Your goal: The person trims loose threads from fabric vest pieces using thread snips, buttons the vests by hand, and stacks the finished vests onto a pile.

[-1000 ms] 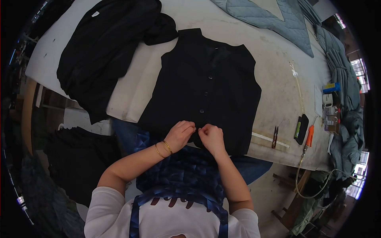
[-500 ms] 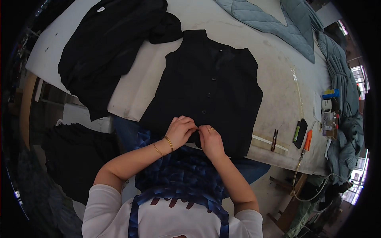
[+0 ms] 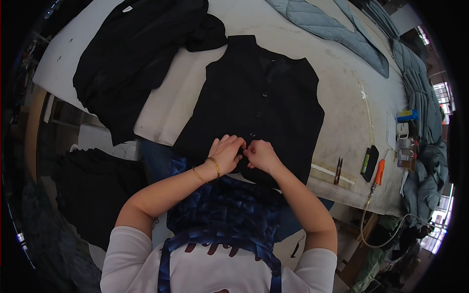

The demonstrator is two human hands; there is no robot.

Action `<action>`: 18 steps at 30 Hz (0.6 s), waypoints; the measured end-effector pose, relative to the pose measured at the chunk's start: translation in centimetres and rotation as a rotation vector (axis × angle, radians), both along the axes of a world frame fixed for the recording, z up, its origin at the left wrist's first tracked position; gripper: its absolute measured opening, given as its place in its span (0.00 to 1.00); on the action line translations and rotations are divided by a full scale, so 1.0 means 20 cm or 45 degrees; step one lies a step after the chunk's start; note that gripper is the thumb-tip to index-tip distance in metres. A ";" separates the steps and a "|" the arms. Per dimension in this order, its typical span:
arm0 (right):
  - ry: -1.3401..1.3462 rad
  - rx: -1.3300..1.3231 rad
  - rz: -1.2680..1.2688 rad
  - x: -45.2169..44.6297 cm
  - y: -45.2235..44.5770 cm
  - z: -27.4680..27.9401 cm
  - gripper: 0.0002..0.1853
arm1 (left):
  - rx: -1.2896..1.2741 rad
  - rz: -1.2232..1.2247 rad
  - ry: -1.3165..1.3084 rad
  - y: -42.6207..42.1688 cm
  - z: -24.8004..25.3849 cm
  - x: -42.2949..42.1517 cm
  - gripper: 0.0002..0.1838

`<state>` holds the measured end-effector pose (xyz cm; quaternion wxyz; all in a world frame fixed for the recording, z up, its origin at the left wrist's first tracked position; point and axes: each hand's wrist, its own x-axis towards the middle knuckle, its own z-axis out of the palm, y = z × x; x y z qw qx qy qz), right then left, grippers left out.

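Observation:
A black buttoned vest lies face up on the table in front of me, its collar pointing away. Several small buttons run down its front, one of them just above my fingers. My left hand, with gold bangles on the wrist, pinches the front opening near the hem. Close beside it, my right hand also has its fingers closed on the vest's front edge. Whatever small part sits between the fingertips is hidden. Part of the hem hangs over the table edge toward my blue apron.
Black garments are heaped at the left. Grey quilted pieces lie at the back right. Thread snips, a black-and-green item, an orange-handled tool and a ruler strip lie at the right.
Both hands have shifted slightly up the vest's front, still close together. My right hand has turned inward and its elbow has swung outward. The vest has barely moved.

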<state>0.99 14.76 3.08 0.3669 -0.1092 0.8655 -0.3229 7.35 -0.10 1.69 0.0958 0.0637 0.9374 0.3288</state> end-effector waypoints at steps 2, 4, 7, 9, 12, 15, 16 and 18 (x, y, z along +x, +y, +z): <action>-0.335 -0.007 -0.148 -0.02 -0.01 -0.02 0.11 | -0.016 0.000 -0.001 0.00 0.01 0.01 0.13; -0.358 0.030 -0.254 -0.01 -0.02 -0.03 0.13 | -0.028 -0.003 0.003 0.00 0.00 0.02 0.13; 0.037 0.052 -0.140 0.07 0.04 0.02 0.13 | -0.161 0.076 0.188 -0.06 0.00 0.03 0.21; 0.348 0.115 -0.175 0.13 0.20 -0.03 0.12 | -0.337 0.224 0.289 -0.18 0.01 0.02 0.33; 1.173 0.299 -0.344 0.21 0.58 -0.11 0.14 | -0.525 0.557 0.413 -0.44 -0.03 0.03 0.38; 1.423 0.493 -0.489 0.31 0.81 -0.13 0.21 | -0.468 0.751 0.346 -0.56 -0.05 0.03 0.38; 1.092 0.262 -0.749 0.33 0.83 -0.15 0.25 | -0.187 0.718 0.175 -0.56 -0.07 0.02 0.37; 0.324 0.049 -1.029 0.31 0.79 -0.06 0.30 | 0.098 0.685 0.021 -0.54 -0.08 0.02 0.36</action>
